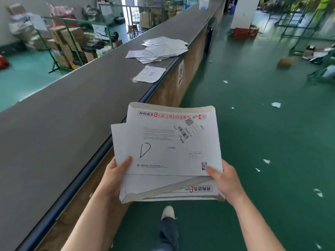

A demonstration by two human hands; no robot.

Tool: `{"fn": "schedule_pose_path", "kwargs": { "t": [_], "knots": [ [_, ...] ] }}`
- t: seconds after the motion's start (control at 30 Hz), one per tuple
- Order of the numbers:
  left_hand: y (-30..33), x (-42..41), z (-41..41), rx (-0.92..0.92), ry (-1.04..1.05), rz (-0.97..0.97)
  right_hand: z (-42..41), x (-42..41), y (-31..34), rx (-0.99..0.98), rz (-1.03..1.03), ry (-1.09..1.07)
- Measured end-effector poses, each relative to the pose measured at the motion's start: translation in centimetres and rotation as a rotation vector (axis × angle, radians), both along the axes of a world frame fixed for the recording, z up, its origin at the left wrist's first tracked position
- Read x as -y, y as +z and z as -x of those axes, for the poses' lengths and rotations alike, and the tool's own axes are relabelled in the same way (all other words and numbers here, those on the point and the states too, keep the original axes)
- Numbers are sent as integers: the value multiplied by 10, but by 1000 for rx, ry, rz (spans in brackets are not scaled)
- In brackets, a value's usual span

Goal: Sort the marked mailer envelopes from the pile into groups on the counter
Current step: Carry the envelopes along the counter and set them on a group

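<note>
White mailer stack (168, 153), top one marked "D", red banner, gripped by both hands (116, 176)

Top envelope (172, 142) white, red banner, black handwritten "D"; counter (63, 105) grey, blue edge; floor (262, 142) green.

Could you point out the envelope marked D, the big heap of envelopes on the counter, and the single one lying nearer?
envelope marked D (172, 147), head view, its white face
heap of envelopes (159, 49), head view, middle of the heap
single envelope (150, 74), head view, its centre
</note>
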State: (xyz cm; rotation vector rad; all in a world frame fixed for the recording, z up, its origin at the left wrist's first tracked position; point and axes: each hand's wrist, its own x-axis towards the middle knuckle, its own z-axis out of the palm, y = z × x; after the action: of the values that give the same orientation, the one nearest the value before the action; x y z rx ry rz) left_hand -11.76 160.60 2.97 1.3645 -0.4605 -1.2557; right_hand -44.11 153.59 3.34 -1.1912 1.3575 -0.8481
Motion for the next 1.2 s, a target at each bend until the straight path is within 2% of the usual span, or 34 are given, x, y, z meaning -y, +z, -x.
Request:
{"fn": "schedule_pose_path", "kwargs": {
  "t": [0.13, 0.33, 0.5, 0.57, 0.7, 0.8, 0.93, 1.1, 1.2],
  "knots": [
    [2, 111, -5, -140, -60, -31, -16, 110, 8, -65, 19, -89],
    [5, 291, -29, -137, -305, -20, -19, 251, 10, -37, -14, -270],
    [-21, 408, -25, -102, -530, -33, -8, 360, -12, -20, -22, -365],
    [-36, 456, -19, -102, -544, -43, -3, 411, -27, -12, -24, -379],
    [-46, 562, -15, -82, -454, -58, -4, 522, -50, -11, -15, -354],
    [-29, 633, -24, -68, -326, -76, -18, 618, -50, 14, -48, -282],
    [-9, 684, -54, -53, -103, -46, -71, 734, -35, 16, -64, -91],
    [-17, 709, -110, -36, 234, -101, -167, 838, -21, 21, -54, 163],
    [-25, 725, -140, -60, 350, -71, -227, 882, -18, -5, -27, 282]
  ]
}}
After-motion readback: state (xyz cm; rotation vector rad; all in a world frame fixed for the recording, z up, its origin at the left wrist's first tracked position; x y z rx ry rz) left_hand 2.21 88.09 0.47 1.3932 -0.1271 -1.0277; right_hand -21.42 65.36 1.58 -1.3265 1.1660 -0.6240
